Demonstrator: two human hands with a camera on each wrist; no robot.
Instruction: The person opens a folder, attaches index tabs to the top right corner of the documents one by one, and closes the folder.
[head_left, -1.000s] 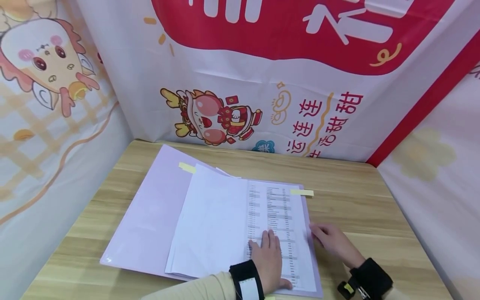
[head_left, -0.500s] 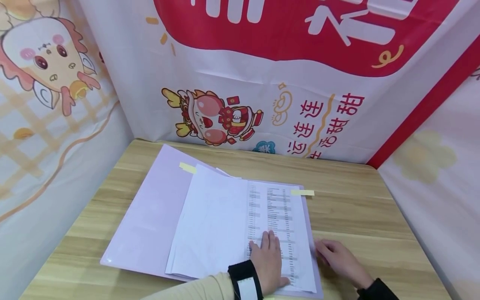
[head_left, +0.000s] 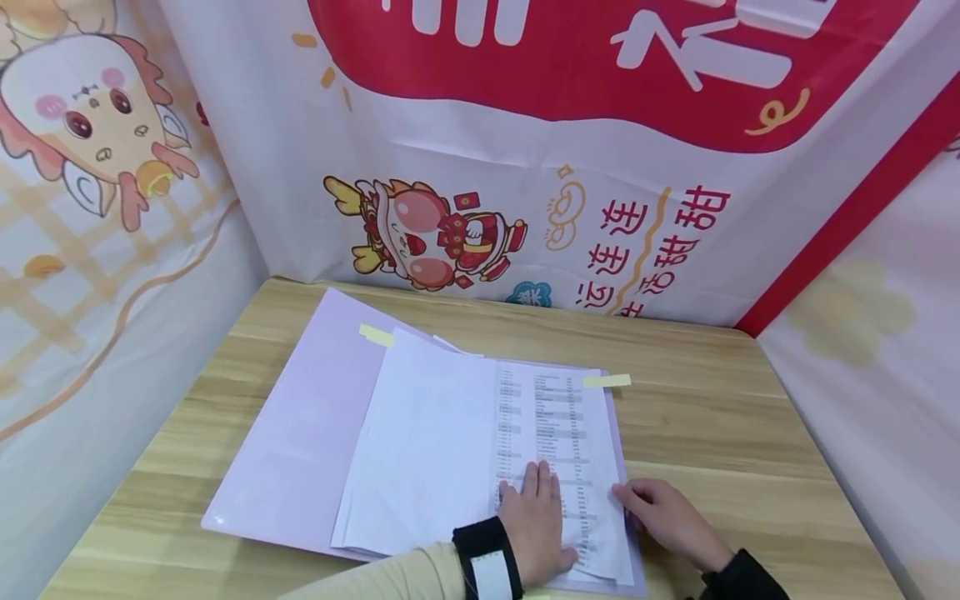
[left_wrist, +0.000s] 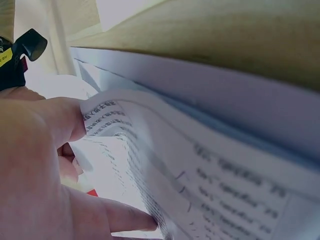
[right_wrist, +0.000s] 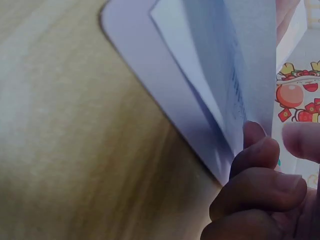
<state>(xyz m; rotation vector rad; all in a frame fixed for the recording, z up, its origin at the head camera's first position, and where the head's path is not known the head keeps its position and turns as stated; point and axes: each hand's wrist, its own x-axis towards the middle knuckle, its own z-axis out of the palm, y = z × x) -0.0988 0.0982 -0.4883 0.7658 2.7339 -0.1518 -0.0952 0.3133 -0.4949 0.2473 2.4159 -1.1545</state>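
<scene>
A light purple folder (head_left: 277, 450) lies spread on the table, with blank white paper (head_left: 427, 450) on its left part and a printed sheet (head_left: 600, 450) on its right. My left hand (head_left: 531, 527) rests on the printed sheet with fingers straight. At the sheet's right edge my right hand (head_left: 667, 517) pinches the paper between thumb and fingers. In the right wrist view that sheet (right_wrist: 257, 65) stands raised from the paper under it, beside curled fingers (right_wrist: 260, 185). The left wrist view shows the printed page (left_wrist: 235, 165) bowed upward near the folder's edge (left_wrist: 210, 85).
Yellow sticky tabs stick out at the top right (head_left: 607, 381) and upper left (head_left: 376, 335) of the papers. Wood table surface (head_left: 720, 400) extends right of the folder. A printed cloth backdrop (head_left: 480, 133) hangs along the table's back, with cloth at both sides.
My right hand shifts slightly right and down, then comes back left onto the sheet's edge, which now lifts a little. The left hand stays put.
</scene>
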